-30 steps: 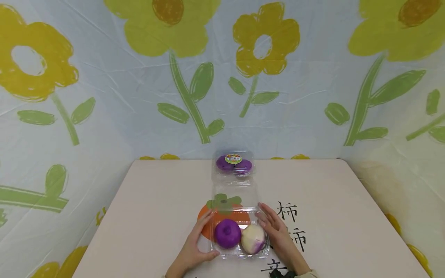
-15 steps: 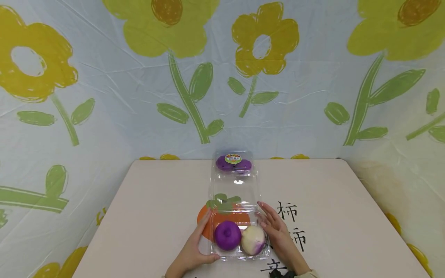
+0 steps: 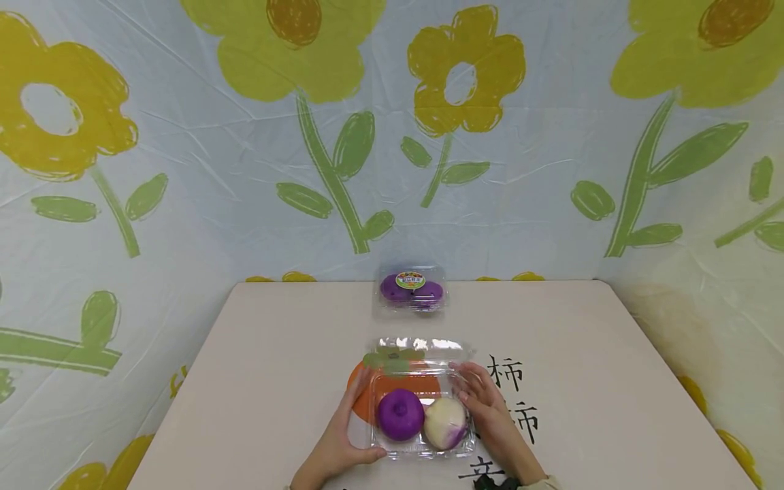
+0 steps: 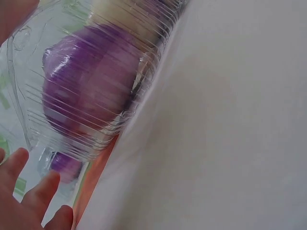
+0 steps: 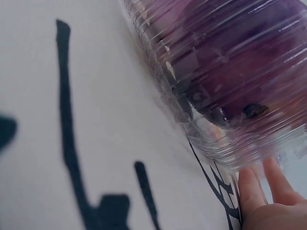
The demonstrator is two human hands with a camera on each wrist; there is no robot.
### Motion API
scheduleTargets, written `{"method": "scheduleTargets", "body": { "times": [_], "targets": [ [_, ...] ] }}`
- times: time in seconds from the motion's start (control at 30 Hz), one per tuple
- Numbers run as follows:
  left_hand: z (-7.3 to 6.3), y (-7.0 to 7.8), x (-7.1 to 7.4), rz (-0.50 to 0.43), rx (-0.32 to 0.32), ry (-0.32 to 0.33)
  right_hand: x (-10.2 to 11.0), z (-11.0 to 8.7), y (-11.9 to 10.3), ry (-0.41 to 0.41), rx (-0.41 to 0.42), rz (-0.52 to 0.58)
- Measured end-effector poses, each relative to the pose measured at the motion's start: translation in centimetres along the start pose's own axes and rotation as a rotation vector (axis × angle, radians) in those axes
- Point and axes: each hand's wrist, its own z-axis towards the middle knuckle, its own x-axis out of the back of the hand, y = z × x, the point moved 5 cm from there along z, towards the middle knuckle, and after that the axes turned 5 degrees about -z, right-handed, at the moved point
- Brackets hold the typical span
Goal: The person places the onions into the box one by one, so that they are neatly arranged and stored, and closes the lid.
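A clear plastic clamshell box [image 3: 429, 453] stands near the table's front, holding a round purple onion-like vegetable [image 3: 401, 415] and a white-and-purple turnip [image 3: 446, 423]. Its lid [image 3: 422, 346] is raised at the far side and leans up toward me. My left hand [image 3: 339, 435] spans the box's left side, thumb by the near corner. In the left wrist view, spread fingers [image 4: 41, 191] stand a little off the ribbed wall. My right hand [image 3: 493, 412] lies along the right side, its fingers by the far corner and lid. The right wrist view shows extended fingertips [image 5: 249, 179] at the box's end.
Farther back, a closed clear box [image 3: 437, 306] with a label holds purple vegetables. An orange persimmon print [image 3: 361, 381] and black characters [image 3: 508, 371] mark the pale table [image 3: 294, 340]. Flowered cloth [image 3: 245, 170] surrounds it. A small black object [image 3: 496, 483] lies near the right wrist.
The lid has swung up from lying back and now tilts toward me over the far edge. Both hands stay by the box, with the right fingertips shifting slightly near the lid.
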Motion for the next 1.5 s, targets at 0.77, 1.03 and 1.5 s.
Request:
{"method": "scheduleTargets", "body": {
  "times": [0.77, 1.03, 1.5],
  "targets": [
    [-0.2, 0.3, 0.3, -0.034, -0.021, -0.011, 0.5, -0.2, -0.2, 0.009, -0.033, -0.087],
    [-0.2, 0.7, 0.9, -0.024, 0.064, -0.062, 1.0, -0.6, -2.4, -0.095, -0.052, -0.316],
    [-1.1, 3.0, 1.1, 0.001, 0.412, 0.008, -0.4, -4.1, -4.4, -0.037, -0.215, -0.535]
  ]
}}
